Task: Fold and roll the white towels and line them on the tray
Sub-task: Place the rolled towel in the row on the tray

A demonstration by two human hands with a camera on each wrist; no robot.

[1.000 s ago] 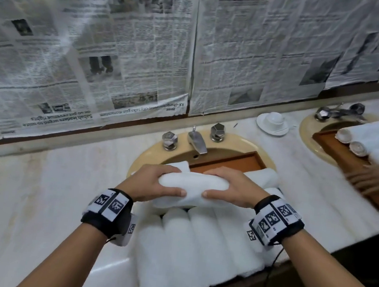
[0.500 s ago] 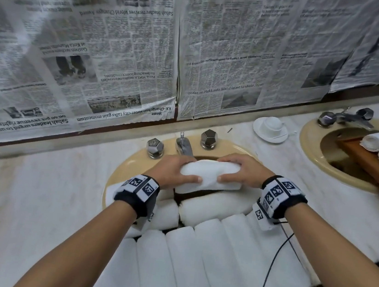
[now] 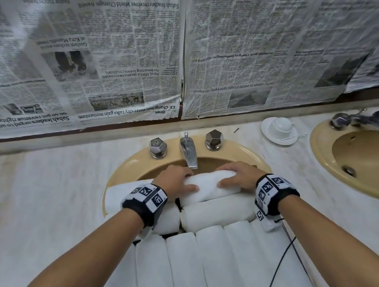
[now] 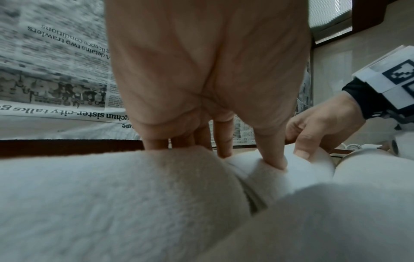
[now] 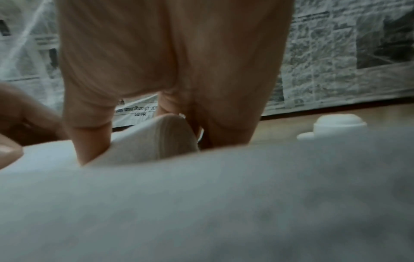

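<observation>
— What can be read on the newspaper sheets [image 3: 129, 46] taped to the wall?

— On the left sheets, hung upside down: "Sabah teacher receives World Changes Award", "Perak MMEA detains two trawlers for breaching licence conditions", "KK-Changchun sister-city talks gain momentum" and "Sabah leaders urged to unite".

— And the right sheet [image 3: 243, 54]?

— Upright: "quake on Hokkaido island latest to shake Japan", and higher, "reaffirms support for Russia".

— The wristbands [image 3: 146, 195]?

— Only black-and-white square code marks, no words.

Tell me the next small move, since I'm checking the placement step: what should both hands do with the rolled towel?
Probably lower the rolled towel beside the crosswise roll, then let go: left hand and right hand grip its ends just under the faucet.
</observation>
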